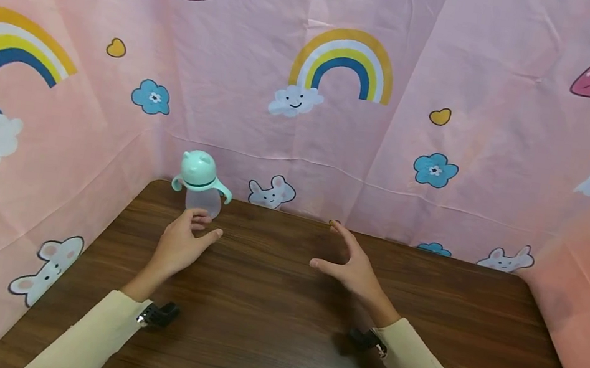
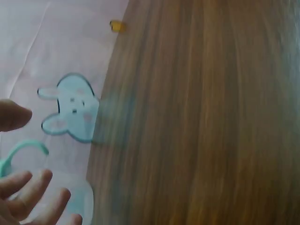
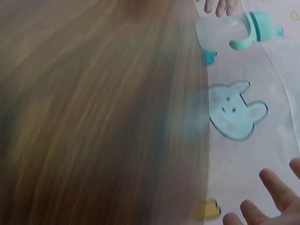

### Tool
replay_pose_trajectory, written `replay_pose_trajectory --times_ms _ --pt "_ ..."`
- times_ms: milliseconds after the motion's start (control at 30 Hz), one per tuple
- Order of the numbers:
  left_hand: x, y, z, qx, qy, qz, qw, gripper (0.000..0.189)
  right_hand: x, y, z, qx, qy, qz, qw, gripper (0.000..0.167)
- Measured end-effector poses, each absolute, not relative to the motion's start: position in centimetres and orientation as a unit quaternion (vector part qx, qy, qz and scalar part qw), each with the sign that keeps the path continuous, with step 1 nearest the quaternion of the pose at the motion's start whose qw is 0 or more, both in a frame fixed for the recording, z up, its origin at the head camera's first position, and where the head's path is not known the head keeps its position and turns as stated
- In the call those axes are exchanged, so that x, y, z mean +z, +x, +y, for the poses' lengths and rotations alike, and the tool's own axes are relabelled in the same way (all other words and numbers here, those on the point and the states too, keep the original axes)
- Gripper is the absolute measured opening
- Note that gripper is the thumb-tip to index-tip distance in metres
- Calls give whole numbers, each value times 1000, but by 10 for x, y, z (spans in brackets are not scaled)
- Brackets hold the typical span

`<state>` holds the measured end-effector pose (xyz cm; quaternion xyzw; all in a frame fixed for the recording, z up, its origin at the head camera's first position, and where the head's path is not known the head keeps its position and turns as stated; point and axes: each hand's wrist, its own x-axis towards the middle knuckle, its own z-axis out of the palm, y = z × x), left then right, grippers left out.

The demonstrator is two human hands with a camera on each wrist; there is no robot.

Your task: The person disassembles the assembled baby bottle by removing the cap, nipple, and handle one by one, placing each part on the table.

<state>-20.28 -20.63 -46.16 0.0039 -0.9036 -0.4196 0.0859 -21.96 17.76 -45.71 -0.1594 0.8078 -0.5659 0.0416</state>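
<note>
A baby bottle [image 1: 204,199] with a mint-green animal-shaped lid and two side handles stands upright at the back left of the table. My left hand [image 1: 187,241] is just in front of it, fingers loosely bent, its fingertips overlapping the bottle's base in the head view. In the left wrist view, a green handle [image 2: 28,144] shows behind those fingers. Over the middle of the table is my right hand [image 1: 353,271], thumb and fingers spread apart with nothing between them. The right wrist view shows the bottle [image 3: 225,33] near the top, apart from the right fingers.
The dark wood-grain table [image 1: 263,330] ends at a pink cloth [image 1: 347,135] printed with rainbows, strawberries and rabbits, which hangs along its back and both sides. Each wrist carries a black strap [image 1: 159,314].
</note>
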Motion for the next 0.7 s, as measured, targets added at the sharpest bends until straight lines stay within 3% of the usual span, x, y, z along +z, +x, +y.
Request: replay_pose_trajectory --times_ms 300,700 --pt "-463 -218 -236 -417 85 -902 65 93 -457 -233 127 -595 -132 792 -28 70" --pt "-465 -241 -245 -407 88 -909 21 102 -457 -246 59 -583 -96 803 -73 63"
